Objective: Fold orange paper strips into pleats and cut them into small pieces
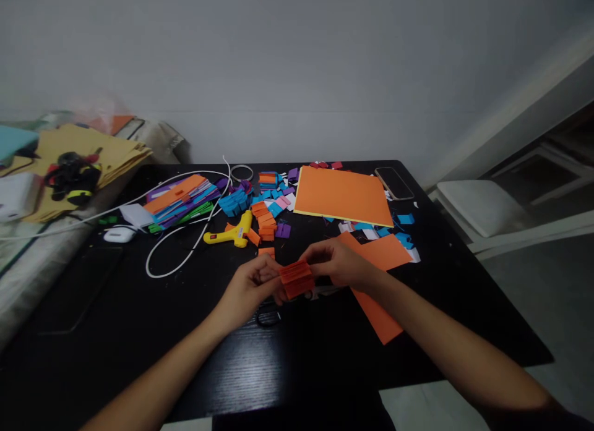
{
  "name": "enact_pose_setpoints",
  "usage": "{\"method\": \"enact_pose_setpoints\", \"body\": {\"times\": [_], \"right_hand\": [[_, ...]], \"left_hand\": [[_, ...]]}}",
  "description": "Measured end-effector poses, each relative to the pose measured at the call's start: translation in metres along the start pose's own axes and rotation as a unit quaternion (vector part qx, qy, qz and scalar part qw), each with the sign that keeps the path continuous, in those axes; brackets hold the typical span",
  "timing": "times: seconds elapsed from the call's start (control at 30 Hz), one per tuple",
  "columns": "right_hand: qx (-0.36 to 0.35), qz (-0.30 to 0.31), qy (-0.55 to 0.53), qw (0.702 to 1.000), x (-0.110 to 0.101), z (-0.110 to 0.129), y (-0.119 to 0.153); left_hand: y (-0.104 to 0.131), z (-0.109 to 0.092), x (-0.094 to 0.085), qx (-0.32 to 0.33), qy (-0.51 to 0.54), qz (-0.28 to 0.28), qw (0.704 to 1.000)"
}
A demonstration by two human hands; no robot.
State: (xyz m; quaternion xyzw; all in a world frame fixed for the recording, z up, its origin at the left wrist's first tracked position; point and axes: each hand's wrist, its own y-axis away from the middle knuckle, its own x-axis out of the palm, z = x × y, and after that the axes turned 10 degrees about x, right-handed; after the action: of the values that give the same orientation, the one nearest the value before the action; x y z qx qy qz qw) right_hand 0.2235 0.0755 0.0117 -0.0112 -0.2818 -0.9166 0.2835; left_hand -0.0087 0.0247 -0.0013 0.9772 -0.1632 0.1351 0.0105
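Observation:
Between my two hands, above the black table, is a small folded piece of orange paper (297,279) with several pleats. My left hand (257,282) pinches its left edge, thumb on the near side. The right edge is pinched by my right hand (336,262). Under and beside my right forearm lie orange paper strips (378,316). Scissors (268,318) lie partly hidden below my hands, with a dark handle loop showing. Just beyond my left hand are folded orange paper pieces (264,222) and a yellow glue gun (232,232).
A stack of orange sheets (343,193) lies at the back, with a phone (394,183) to its right. Blue folded papers (236,200) and a striped paper pile (183,199) sit left. A white cable (153,250) loops there, near a white earbud case (119,234).

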Motion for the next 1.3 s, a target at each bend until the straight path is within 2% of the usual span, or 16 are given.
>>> {"method": "enact_pose_setpoints", "body": {"times": [0.07, 0.17, 0.3, 0.47, 0.67, 0.8, 0.9, 0.97, 1.13, 1.3], "right_hand": [[-0.013, -0.028, 0.026, 0.999, -0.010, 0.004, -0.007], [-0.040, -0.104, 0.044, 0.993, -0.031, 0.011, -0.023], [-0.062, -0.200, 0.075, 0.975, -0.054, 0.019, -0.048], [-0.075, -0.286, 0.170, 0.940, -0.052, 0.020, -0.069], [-0.094, -0.365, 0.301, 0.876, -0.044, 0.020, -0.068], [-0.094, -0.364, 0.362, 0.853, -0.049, 0.027, -0.051], [-0.083, -0.358, 0.399, 0.840, -0.056, 0.033, -0.026], [-0.075, -0.334, 0.425, 0.838, -0.059, 0.034, -0.006], [-0.030, -0.218, 0.505, 0.834, -0.062, 0.022, 0.035], [0.006, -0.177, 0.542, 0.821, -0.065, 0.006, 0.041]], "left_hand": [[0.001, 0.003, 0.000, 0.005, -0.027, -0.019, 0.999], [0.002, 0.006, -0.001, 0.016, -0.065, -0.048, 0.997], [0.002, 0.009, -0.003, 0.022, -0.103, -0.054, 0.993], [0.002, 0.009, -0.002, 0.025, -0.146, -0.043, 0.988], [0.003, 0.009, -0.003, 0.038, -0.192, -0.032, 0.980], [0.004, 0.010, -0.004, 0.047, -0.215, -0.027, 0.975], [0.004, 0.009, -0.004, 0.056, -0.228, -0.023, 0.972], [0.005, 0.009, -0.004, 0.063, -0.237, -0.019, 0.969], [0.005, 0.006, -0.003, 0.082, -0.270, -0.008, 0.959], [0.006, 0.005, -0.002, 0.093, -0.309, 0.015, 0.946]]}}
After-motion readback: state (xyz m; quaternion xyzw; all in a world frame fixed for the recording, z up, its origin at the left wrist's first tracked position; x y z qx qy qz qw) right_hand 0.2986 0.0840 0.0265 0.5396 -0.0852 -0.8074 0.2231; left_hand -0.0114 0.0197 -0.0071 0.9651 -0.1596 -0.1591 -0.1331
